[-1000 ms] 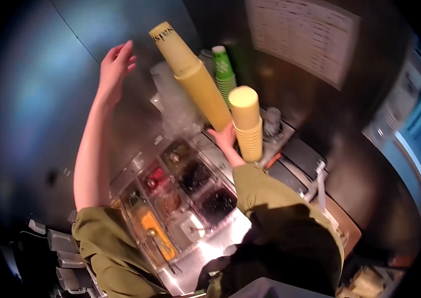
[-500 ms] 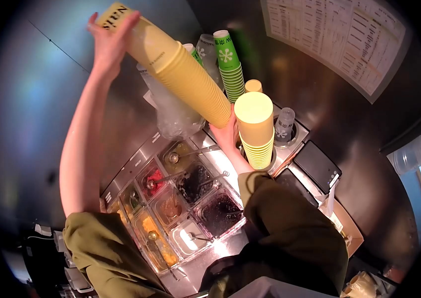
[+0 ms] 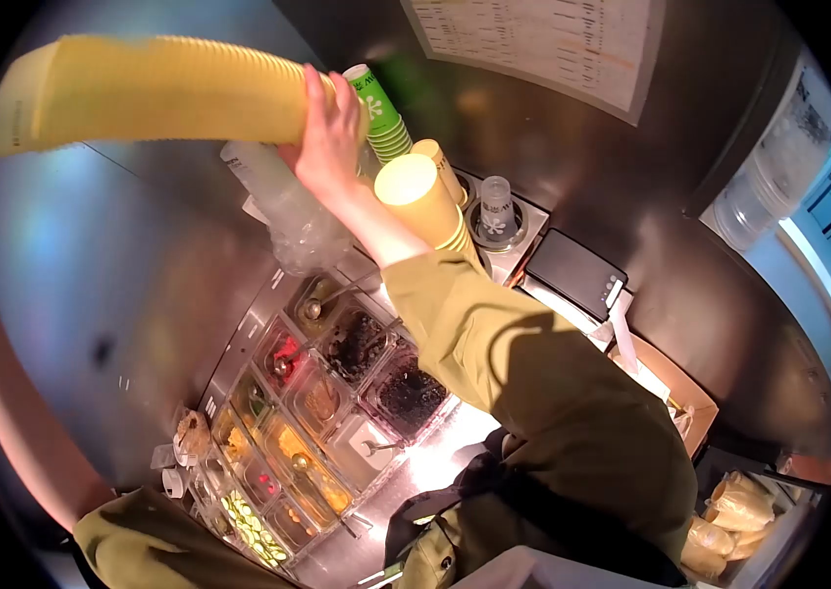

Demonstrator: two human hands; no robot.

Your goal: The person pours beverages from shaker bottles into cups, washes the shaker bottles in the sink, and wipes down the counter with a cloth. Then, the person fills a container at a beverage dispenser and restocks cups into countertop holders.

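A long stack of yellow paper cups stretches almost level across the upper left, blurred by motion at its left end. My right hand is closed around the right end of this stack, fingers over its top. At the far left edge my left forearm rises toward the stack's other end; the left hand itself is lost beyond the edge of the view. Just below my right wrist, a second yellow cup stack stands in a counter holder, partly covered by my forearm.
Green cups, a small clear cup stack and bagged clear cups stand around the holders. A black device lies to the right. Several topping tubs with spoons fill the counter below. A printed sheet hangs on the wall.
The cup stack has swung from a steep slant to nearly level and shifted left. My right hand has risen with its end; my left hand has moved out past the left edge.
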